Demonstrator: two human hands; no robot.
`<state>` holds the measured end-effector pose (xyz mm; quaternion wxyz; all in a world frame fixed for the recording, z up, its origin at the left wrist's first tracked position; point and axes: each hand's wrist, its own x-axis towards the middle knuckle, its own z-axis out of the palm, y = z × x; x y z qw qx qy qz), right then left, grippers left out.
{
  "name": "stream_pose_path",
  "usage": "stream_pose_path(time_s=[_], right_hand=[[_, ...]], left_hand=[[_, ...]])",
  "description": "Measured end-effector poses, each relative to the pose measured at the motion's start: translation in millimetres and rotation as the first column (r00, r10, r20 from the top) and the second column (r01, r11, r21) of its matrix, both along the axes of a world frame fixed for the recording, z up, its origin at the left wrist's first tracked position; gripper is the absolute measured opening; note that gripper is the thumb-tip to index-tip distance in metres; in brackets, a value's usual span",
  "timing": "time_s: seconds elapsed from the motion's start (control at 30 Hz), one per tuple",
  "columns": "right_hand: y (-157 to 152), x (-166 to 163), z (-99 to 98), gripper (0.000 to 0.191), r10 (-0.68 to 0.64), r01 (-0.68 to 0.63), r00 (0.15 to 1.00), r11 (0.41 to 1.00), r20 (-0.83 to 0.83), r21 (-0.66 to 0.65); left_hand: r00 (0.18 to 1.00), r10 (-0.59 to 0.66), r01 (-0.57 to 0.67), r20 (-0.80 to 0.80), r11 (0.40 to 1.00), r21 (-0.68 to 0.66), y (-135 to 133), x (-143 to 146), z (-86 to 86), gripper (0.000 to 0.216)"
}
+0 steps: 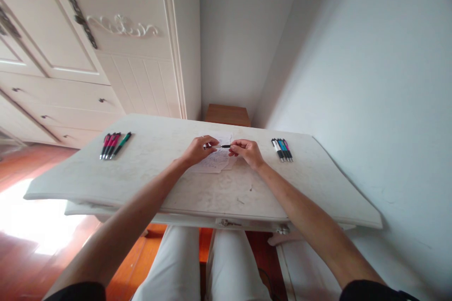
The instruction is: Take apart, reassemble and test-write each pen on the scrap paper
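Note:
Both hands meet over the sheets of written paper (212, 164) at the middle of the table. My left hand (198, 151) pinches one end of a slim pen (226, 146), where a dark bit shows by the fingertips. At the other end, my right hand (249, 152) has its thumb and fingers closed on the black part. Between the hands a short light stretch of the pen shows; whether it is in one piece I cannot tell. The pen lies roughly level, just above the paper.
Several pink pens (110, 146) and a green pen (121, 145) lie on the left of the white table (151, 183). A row of several pens (281, 150), white, blue and purple, lies on the right. A cabinet (141, 80) stands behind left, a wall (353, 66) right.

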<state>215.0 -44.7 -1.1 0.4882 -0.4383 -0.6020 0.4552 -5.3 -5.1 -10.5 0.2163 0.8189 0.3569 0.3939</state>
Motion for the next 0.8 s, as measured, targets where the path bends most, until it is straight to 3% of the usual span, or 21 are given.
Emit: stream_pose_path(time_s=[0.4,0.6,0.8], right_hand=[[-1,0,0.2,0.028,-0.006,0.005,1.000,1.000,0.020,0.016],[-1,-2,-1.2,0.032,-0.002,0.002,0.999,1.000,0.039,0.014],[-4,-12,-4.1,0.029,-0.029,0.029,1.000,1.000,0.012,0.004]], left_hand=[[0.996,-0.012,0.018,-0.085,0.997,0.070,-5,-1,2.4,0.020],[0.984,0.041,-0.003,-0.176,0.978,0.208,-6,-1,-0.8,0.016],[0.989,0.069,-0.027,-0.130,0.954,0.298,-8,4,1.1,0.009]])
